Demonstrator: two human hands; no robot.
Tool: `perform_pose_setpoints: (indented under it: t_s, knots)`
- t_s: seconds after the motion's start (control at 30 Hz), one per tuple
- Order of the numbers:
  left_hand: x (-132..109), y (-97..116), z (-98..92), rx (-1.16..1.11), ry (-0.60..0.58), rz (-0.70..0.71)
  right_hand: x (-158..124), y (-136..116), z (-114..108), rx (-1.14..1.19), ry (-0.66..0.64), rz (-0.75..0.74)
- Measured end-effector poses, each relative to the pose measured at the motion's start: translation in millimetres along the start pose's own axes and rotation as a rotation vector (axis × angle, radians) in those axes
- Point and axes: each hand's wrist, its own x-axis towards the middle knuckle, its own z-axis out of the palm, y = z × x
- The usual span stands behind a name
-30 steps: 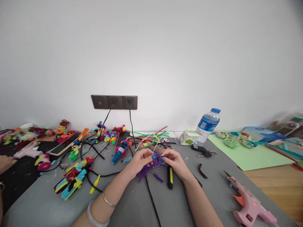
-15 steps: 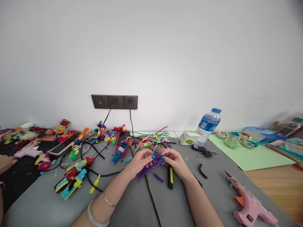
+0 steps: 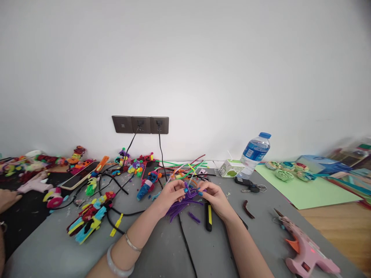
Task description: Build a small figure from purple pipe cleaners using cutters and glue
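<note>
On the grey tabletop (image 3: 162, 247) before me, my biggest worry is the pink plastic glue gun (image 3: 308, 247) at the near right. A red light shows on its side; if that means heat, an outward sweep of the right forearm could meet its metal nozzle.

The left hand (image 3: 174, 196) and right hand (image 3: 213, 197) are close together over the table's middle. Each has thumb and fingertips closed in a pinch on the bent purple fuzzy stem (image 3: 192, 193) between them, with the remaining fingers curled in. Pulled unevenly, that loop could spring out of shape, or a wire end, if there is one, could prick a fingertip.

A thin black cable (image 3: 187, 247) runs from beneath the loose purple fuzzy stems (image 3: 178, 210) under the left hand to the near edge; a snag there could drag them out of order. Beside the right hand lies a black-and-yellow handled tool (image 3: 208, 217), whose far end I can't see, so a dropped wrist might land on something sharp.

As for writing, the clear plastic bottle (image 3: 255, 152) carries a blue label with pale print, and the white-and-green drink carton (image 3: 231, 168) shows green round fruit; I can make out no brand on either.
</note>
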Motion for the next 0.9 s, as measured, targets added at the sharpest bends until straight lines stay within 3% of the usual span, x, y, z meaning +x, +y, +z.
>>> perform_pose_setpoints:
  t_s: [0.23, 0.63, 0.9]
  knots:
    - [0.1, 0.0, 0.0, -0.018, -0.033, 0.014, 0.2, -0.1, -0.5, 0.016, -0.024, -0.006]
    - [2.9, 2.6, 2.8, -0.245, 0.096, 0.016, -1.4, 2.5, -4.5, -0.045, -0.056, 0.027]
    - [0.9, 1.9, 1.3, -0.125, 0.035, -0.008, -0.6, -2.8, -0.3, -0.04, -0.017, 0.019]
